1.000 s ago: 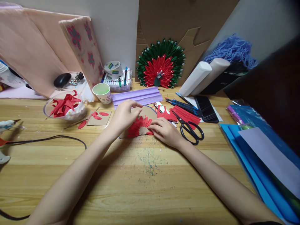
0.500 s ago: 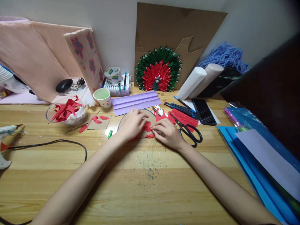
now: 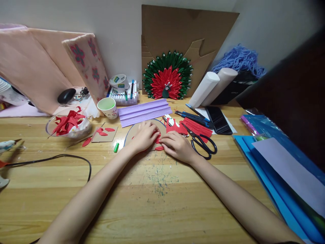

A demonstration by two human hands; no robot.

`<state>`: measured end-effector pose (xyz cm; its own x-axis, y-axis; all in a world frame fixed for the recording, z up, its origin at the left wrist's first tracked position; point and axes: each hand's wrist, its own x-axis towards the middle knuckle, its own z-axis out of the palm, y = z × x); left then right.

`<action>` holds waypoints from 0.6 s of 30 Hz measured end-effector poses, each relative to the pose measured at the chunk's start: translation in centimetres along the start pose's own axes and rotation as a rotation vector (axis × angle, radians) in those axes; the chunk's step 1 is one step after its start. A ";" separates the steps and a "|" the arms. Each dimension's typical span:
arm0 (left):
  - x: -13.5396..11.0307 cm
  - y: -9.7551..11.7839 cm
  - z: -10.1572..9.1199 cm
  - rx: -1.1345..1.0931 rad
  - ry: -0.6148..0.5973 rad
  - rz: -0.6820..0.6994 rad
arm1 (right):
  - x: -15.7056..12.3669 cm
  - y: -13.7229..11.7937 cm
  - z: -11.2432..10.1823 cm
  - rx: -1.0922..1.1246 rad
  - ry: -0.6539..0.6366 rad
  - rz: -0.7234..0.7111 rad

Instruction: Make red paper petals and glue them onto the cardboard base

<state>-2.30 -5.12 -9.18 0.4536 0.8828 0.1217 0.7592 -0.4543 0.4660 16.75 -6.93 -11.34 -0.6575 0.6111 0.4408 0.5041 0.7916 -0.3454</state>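
A cardboard piece with a curved, blue-marked edge lies flat on the table, partly covered by my hands. My left hand rests over it, fingers bent and closed on a red paper petal. From the other side, my right hand meets the same petal, its thumb and fingertips pinched together. Another red petal lies at the cardboard's near edge, just below the fingertips. Black-handled scissors lie to the right of my right hand, blades over red crepe paper.
Left are a small cardboard square with red petals, a bowl of red strips, a paper cup and a glue gun with its cord. Purple paper lies behind; a red-green peacock leans on cardboard.
The view has shifted slightly, so things sit a little further left. Both hands stay together at the cardboard, with only small finger movements over the red petals.
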 end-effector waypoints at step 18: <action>2.2 -1.2 -1.2 -0.477 -0.215 0.035 | 0.0 0.2 0.1 -0.031 0.006 -0.042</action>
<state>-2.76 -2.47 -8.39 0.5982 0.8012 -0.0151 0.4679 -0.3338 0.8183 16.82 -6.78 -11.55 -0.6746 0.5776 0.4596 0.4934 0.8160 -0.3013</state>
